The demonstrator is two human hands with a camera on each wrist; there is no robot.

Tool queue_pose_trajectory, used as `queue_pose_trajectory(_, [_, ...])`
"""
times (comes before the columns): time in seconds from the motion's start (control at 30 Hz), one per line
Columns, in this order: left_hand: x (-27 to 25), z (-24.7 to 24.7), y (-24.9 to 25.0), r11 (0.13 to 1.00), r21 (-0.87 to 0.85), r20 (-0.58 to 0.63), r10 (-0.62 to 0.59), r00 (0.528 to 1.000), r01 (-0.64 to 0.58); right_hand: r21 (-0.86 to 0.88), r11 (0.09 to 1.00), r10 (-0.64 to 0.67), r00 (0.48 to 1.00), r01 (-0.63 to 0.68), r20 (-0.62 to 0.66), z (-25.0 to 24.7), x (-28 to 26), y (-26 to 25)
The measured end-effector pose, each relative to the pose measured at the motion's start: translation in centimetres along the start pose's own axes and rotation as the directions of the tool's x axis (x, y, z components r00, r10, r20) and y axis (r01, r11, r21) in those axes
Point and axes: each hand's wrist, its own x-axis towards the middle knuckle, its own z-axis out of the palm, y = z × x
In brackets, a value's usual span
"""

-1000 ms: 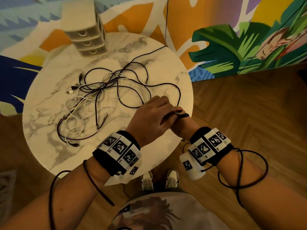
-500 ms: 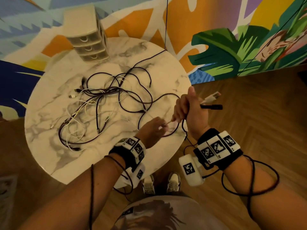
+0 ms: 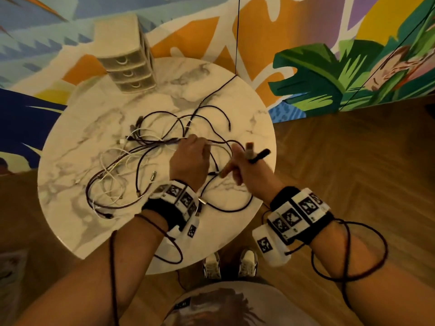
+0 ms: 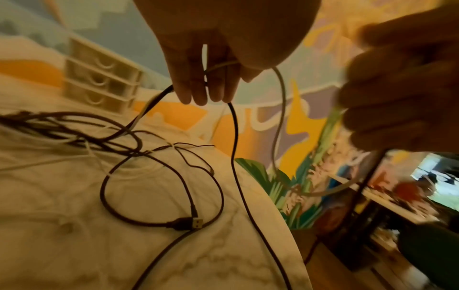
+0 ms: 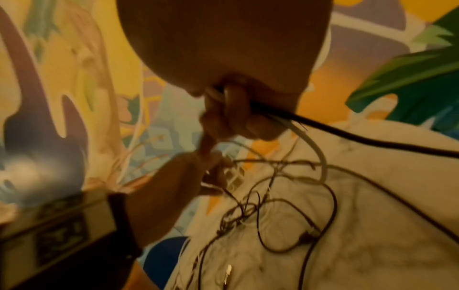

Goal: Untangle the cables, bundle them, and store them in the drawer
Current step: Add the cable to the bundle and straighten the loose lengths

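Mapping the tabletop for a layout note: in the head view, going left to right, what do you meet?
Drawer unit → tangled cables → left hand → right hand, gripping two cable ends.

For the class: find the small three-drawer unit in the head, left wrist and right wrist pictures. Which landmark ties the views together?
Head: three-drawer unit upper left, at the table's far edge.
Left wrist: upper left, beyond the cables.
Right wrist: not clearly visible.
Shared landmark: marble table.
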Motion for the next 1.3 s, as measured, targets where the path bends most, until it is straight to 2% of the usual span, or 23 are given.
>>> queue_pose_trajectory(0.07, [-0.9, 0.3, 0.9, 0.998, 0.044, 0.045, 0.046, 0.998, -0.048, -0.069, 0.99, 0.129, 0.987, -0.123, 0.094, 1.0, 0.9, 0.4])
queue_pose_trajectory(0.13, [-1.6, 0.5, 1.2, 0.994, 0.056, 0.058, 0.086, 0.995, -0.089, -0.067, 0.984, 0.172, 0.979, -0.165, 0.106, 1.6, 1.6, 0.4])
queue_pose_trajectory(0.2, [-2.5, 0.8, 1.3, 0.988, 0.065, 0.091, 0.135, 0.987, -0.141, 0.034, 0.968, 0.249, 0.968, -0.249, -0.009, 2.0, 2.2, 0.1])
queue_pose_trajectory(0.27, [-3.4, 1.6, 0.9, 0.988, 0.034, 0.136, 0.143, 0.98, -0.149, 0.065, 0.965, 0.26, 0.96, -0.254, -0.102, 1.9, 2.7, -0.1])
queue_pose_trajectory(0.37, [-3.4, 3.1, -1.5, 0.992, -0.126, 0.195, 0.007, 0.981, 0.018, -0.027, 0.987, 0.152, 0.982, -0.156, -0.113, 1.4, 2.8, 0.1])
queue_pose_trajectory(0.43, [-2.7, 3.6, -4.4, 0.985, -0.132, 0.247, -0.072, 0.966, 0.107, -0.033, 0.996, 0.077, 0.983, -0.083, -0.169, 0.7, 2.9, 0.0])
queue_pose_trajectory(0.47, [-2.2, 3.6, -5.9, 0.984, -0.115, 0.264, -0.104, 0.959, 0.138, 0.019, 0.998, 0.065, 0.974, -0.062, -0.216, 0.1, 3.0, -0.3])
queue_pose_trajectory(0.57, [-0.4, 2.3, -9.4, 0.975, -0.074, 0.247, -0.184, 0.951, 0.208, 0.181, 0.982, 0.02, 0.937, 0.046, -0.348, -2.5, 3.4, -2.1])
queue_pose_trajectory(0.67, [0.9, 1.4, -10.4, 0.975, -0.038, 0.238, -0.205, 0.949, 0.22, 0.303, 0.937, -0.02, 0.894, 0.173, -0.447, -4.6, 3.8, -3.6])
queue_pose_trajectory(0.77, [1.4, 1.6, -10.4, 0.979, -0.021, 0.279, -0.191, 0.941, 0.205, 0.448, 0.83, -0.004, 0.806, 0.333, -0.592, -5.8, 4.0, -4.2])
queue_pose_trajectory(0.83, [2.0, 1.2, -10.3, 0.975, -0.018, 0.26, -0.21, 0.942, 0.222, 0.527, 0.76, 0.043, 0.779, 0.381, -0.626, -6.2, 3.9, -4.2])
queue_pose_trajectory(0.9, [2.4, 0.6, -9.7, 0.982, 0.013, 0.206, -0.187, 0.96, 0.189, 0.567, 0.758, 0.07, 0.823, 0.324, -0.563, -5.3, 3.8, -3.3])
queue_pose_trajectory(0.97, [2.1, 0.0, -8.4, 0.994, 0.045, 0.158, -0.104, 0.982, 0.098, 0.511, 0.844, 0.072, 0.91, 0.162, -0.409, -3.1, 3.6, -1.8])
queue_pose_trajectory(1.03, [0.9, -0.1, -6.8, 0.998, 0.058, 0.129, 0.009, 0.992, -0.017, 0.362, 0.932, 0.092, 0.975, -0.012, -0.203, -0.2, 3.4, -0.3])
queue_pose_trajectory(1.1, [-0.9, 0.2, -5.2, 0.988, 0.086, 0.121, 0.118, 0.986, -0.129, 0.244, 0.961, 0.141, 0.989, -0.126, -0.042, 2.4, 3.5, 1.1])
queue_pose_trajectory(1.17, [-2.4, 0.6, -3.9, 0.973, 0.123, 0.132, 0.179, 0.975, -0.195, 0.132, 0.972, 0.191, 0.981, -0.192, 0.022, 3.9, 3.8, 2.2])
queue_pose_trajectory(1.23, [-3.5, 1.1, -3.5, 0.972, 0.136, 0.144, 0.173, 0.974, -0.193, 0.043, 0.975, 0.215, 0.976, -0.216, 0.028, 4.5, 4.3, 2.8])
queue_pose_trajectory(1.3, [-4.3, 1.7, -4.4, 0.978, 0.149, 0.165, 0.123, 0.979, -0.148, 0.034, 0.982, 0.184, 0.982, -0.186, 0.036, 4.5, 4.5, 2.9])
